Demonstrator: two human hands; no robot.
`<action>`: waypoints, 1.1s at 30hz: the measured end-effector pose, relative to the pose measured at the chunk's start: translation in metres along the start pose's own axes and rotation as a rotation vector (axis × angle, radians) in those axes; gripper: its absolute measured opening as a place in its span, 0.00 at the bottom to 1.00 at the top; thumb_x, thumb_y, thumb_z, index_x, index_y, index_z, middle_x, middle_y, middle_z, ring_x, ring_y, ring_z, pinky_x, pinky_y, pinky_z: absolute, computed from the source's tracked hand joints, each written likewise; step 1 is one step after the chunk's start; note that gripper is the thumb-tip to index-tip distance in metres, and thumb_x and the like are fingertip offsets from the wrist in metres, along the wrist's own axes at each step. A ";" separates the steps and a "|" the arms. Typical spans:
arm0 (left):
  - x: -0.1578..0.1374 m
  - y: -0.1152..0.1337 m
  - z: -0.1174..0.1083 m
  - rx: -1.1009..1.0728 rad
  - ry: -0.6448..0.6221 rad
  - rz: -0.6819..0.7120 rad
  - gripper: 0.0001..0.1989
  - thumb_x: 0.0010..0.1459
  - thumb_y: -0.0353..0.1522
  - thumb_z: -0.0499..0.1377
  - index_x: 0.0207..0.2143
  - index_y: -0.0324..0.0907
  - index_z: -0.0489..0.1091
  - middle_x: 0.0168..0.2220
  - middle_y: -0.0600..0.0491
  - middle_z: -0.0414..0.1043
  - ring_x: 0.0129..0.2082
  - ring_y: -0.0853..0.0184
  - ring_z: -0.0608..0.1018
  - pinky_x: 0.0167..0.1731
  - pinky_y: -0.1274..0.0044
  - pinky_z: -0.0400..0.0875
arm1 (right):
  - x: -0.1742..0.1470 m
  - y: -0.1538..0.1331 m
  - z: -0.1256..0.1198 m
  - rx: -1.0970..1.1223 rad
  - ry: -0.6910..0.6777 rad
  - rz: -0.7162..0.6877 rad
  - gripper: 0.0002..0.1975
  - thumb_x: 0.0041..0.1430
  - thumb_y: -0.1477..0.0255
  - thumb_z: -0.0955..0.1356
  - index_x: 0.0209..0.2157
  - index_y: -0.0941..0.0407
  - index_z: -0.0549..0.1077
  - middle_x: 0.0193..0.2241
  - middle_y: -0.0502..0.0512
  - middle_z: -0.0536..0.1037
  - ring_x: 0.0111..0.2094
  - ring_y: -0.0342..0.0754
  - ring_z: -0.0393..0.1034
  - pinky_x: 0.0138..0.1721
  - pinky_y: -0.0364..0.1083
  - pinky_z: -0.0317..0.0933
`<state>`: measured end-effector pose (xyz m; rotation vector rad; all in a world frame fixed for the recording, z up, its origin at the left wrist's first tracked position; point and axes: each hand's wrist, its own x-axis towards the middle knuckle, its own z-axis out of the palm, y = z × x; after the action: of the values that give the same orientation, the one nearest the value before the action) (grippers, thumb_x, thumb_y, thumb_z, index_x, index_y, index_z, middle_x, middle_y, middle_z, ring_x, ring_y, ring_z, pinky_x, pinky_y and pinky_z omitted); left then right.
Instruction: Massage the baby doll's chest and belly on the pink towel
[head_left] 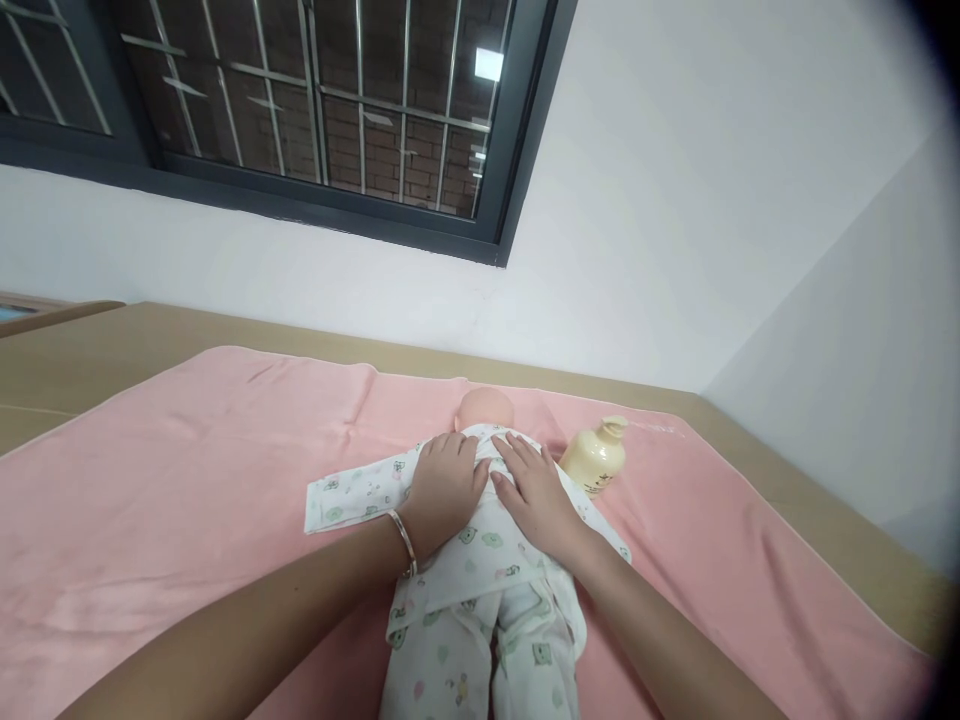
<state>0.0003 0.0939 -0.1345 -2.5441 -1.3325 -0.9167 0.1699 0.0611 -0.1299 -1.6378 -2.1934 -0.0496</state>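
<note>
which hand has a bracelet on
The left hand: a bracelet circles its wrist, while the right hand, beside it on the patterned top, wears none.

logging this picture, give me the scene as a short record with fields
left hand: resting on the shirt, bracelet at the wrist
right hand: resting on the shirt, beside the left
doll: lying in patterned shirt and pants; face not visible
bottle: pale yellow, right of the doll
blanket: pink, under the doll
window: dark frame, bars visible through it
</note>
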 end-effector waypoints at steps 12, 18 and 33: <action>-0.004 0.000 0.000 0.056 0.092 0.007 0.12 0.66 0.33 0.49 0.32 0.41 0.67 0.33 0.46 0.70 0.36 0.58 0.71 0.38 0.67 0.67 | -0.018 -0.031 0.001 -0.258 0.126 0.120 0.22 0.70 0.67 0.54 0.59 0.58 0.66 0.55 0.66 0.72 0.57 0.60 0.66 0.59 0.62 0.53; -0.001 -0.004 0.007 -0.043 0.069 0.019 0.11 0.67 0.31 0.47 0.43 0.40 0.68 0.41 0.46 0.73 0.44 0.58 0.73 0.44 0.65 0.68 | -0.004 -0.010 -0.004 -0.153 0.015 -0.019 0.23 0.68 0.69 0.57 0.62 0.56 0.62 0.62 0.62 0.64 0.64 0.58 0.56 0.61 0.60 0.52; -0.003 0.005 -0.004 0.143 0.074 0.023 0.11 0.65 0.31 0.49 0.30 0.41 0.67 0.30 0.47 0.70 0.33 0.58 0.72 0.34 0.67 0.64 | -0.015 -0.028 -0.007 -0.261 0.136 0.053 0.19 0.69 0.68 0.55 0.53 0.57 0.70 0.45 0.63 0.79 0.51 0.56 0.71 0.63 0.61 0.44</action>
<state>0.0008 0.0871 -0.1325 -2.3901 -1.2960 -0.8696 0.1495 0.0370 -0.1228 -1.7709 -2.1091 -0.4369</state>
